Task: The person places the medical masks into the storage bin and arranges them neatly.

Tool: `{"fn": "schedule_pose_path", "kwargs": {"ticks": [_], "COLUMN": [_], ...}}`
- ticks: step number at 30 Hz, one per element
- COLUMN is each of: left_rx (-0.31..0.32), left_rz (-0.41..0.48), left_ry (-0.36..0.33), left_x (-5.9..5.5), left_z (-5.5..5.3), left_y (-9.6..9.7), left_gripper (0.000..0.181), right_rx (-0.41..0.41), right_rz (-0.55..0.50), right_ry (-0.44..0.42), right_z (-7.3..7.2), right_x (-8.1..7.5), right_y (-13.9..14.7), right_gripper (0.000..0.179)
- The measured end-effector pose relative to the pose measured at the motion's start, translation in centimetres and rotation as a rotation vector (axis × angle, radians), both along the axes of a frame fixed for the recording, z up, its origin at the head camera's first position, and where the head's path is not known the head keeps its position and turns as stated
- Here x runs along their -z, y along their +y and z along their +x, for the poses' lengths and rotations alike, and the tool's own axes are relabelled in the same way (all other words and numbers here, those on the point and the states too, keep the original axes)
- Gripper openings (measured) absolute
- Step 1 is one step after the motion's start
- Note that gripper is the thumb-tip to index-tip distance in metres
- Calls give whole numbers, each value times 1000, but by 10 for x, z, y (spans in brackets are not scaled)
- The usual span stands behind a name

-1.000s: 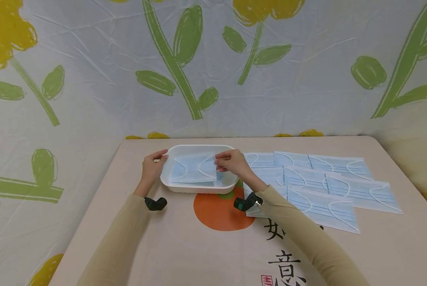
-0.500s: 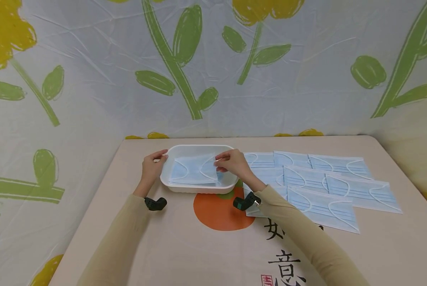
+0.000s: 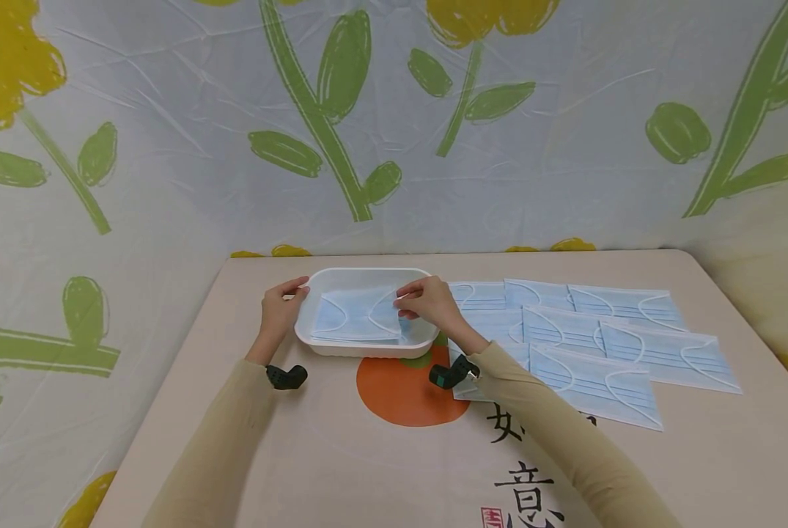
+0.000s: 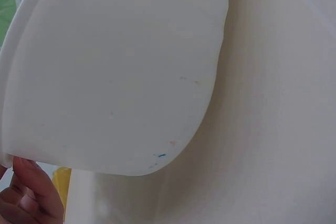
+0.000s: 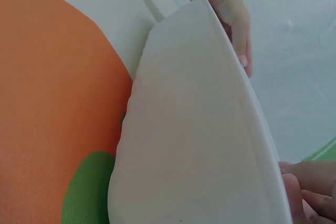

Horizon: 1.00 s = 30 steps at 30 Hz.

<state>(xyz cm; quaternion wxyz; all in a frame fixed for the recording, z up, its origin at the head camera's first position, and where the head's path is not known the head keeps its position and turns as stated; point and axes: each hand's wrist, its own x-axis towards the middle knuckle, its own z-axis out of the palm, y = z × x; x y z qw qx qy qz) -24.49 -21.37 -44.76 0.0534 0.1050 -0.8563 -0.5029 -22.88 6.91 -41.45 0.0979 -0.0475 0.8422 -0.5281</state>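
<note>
A white plastic tray (image 3: pixel 367 351) with rounded corners stands near the far side of the table. My left hand (image 3: pixel 281 312) pinches its left rim between thumb and fingers; the left wrist view shows those fingertips (image 4: pixel 32 182) at the rim. Inside the tray lies a light blue face mask (image 3: pixel 357 315) with white ear loops. My right hand (image 3: pixel 429 301) reaches over the tray's right end and pinches the mask's right edge. In the right wrist view the tray's side wall (image 5: pixel 189 119) hides the mask, and only part of the right hand (image 5: pixel 310 190) shows beyond the rim.
Several more face masks (image 3: pixel 591 378) lie flat in overlapping rows to the right of the tray, partly under the right forearm. The tablecloth (image 3: pixel 341 462) has a printed orange fruit (image 3: pixel 407 400) and black characters. A flower-patterned curtain (image 3: pixel 499 183) stands behind the table.
The mask in the tray has sunk slightly toward the near side, its right edge still in my right hand. My left hand stays on the rim.
</note>
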Motion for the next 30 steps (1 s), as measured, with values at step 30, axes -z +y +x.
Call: {"fn": "schedule_pose_path", "kwargs": {"ticks": [30], "left_rx": [5], "left_rz": [14], "left_ry": [-2], "left_x": [0], "left_z": [0], "left_y": [-1], "left_gripper": [32], "right_rx": [-78], "right_rz": [123], "right_ry": [26], "right_z": [-1], "right_x": [-12], "right_y": [4], "right_gripper": [32]}}
